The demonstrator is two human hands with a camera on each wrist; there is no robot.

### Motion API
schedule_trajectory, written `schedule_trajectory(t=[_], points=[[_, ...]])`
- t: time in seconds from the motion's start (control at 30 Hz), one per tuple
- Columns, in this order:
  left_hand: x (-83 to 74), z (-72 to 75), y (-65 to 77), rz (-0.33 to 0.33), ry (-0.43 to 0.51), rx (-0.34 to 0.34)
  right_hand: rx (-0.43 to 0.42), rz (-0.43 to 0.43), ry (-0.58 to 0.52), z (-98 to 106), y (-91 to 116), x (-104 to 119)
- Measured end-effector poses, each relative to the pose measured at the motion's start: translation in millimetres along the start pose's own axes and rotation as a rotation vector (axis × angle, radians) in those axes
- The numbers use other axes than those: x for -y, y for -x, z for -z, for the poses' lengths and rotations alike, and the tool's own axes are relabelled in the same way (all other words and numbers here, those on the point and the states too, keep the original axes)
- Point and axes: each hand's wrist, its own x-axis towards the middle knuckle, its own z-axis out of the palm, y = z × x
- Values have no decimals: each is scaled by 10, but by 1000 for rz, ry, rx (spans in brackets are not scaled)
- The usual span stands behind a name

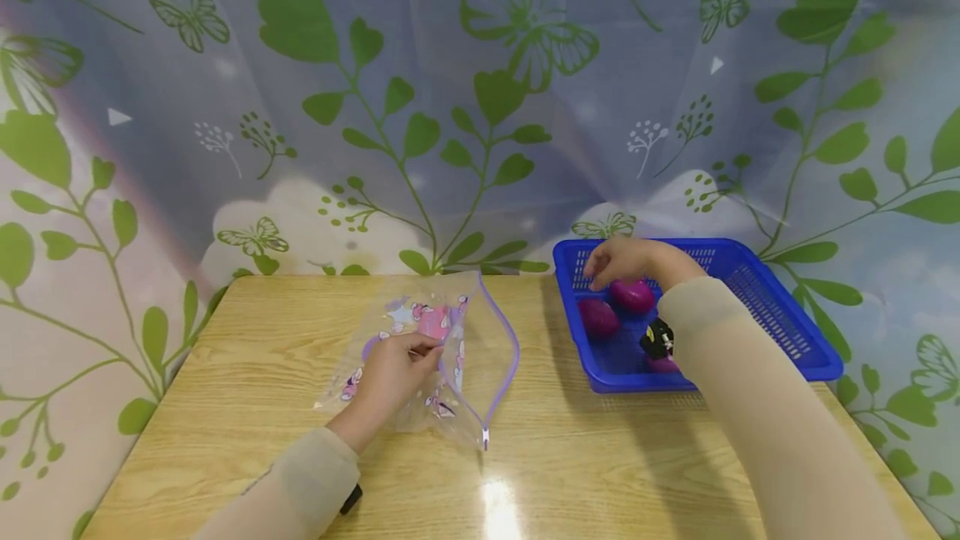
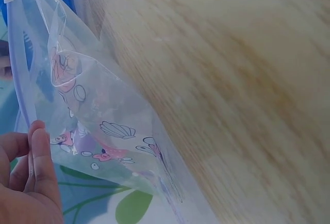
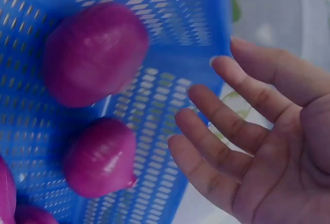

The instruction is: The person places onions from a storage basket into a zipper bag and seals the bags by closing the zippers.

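A clear plastic zip bag [image 1: 397, 407] with a purple slider edge and printed shells and sea figures lies on the table, its mouth gaping toward the right. My left hand [image 1: 401, 373] pinches the bag's rim between thumb and fingers; the left wrist view shows the same hand [image 2: 31, 177] at the edge. Over the blue basket's near-left part hovers my right hand [image 1: 626, 261], its fingers spread and touching no onion. Red onions lie in the basket: one large onion [image 3: 95, 53], a smaller pointed onion [image 3: 100, 157], and others partly cut off in the right wrist view.
The blue perforated basket [image 1: 787, 307] stands at the table's right back, against a leaf-and-butterfly curtain [image 1: 450, 107]. The wooden table [image 1: 570, 473] has a light glare near its front. A dark patterned thing [image 1: 658, 338] shows beside the right sleeve.
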Motion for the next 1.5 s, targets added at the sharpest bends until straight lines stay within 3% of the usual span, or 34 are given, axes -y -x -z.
schedule_trajectory(t=[0.27,0.47,0.83,1.2,1.5], points=[[28,-16,-5,-14,-5,4,104,-34,32,-65,-118,-177],[41,-20,-10,-12,-5,2,202,-234,-38,-182,-167,-226],[24,-25,-1,8,-16,11,235,-321,-110,-330,-258,-290],[12,-28,-4,6,-8,4,241,-309,-110,-376,-267,-348],[17,-31,-4,-7,-19,-6,168,-188,5,-200,-129,-158]])
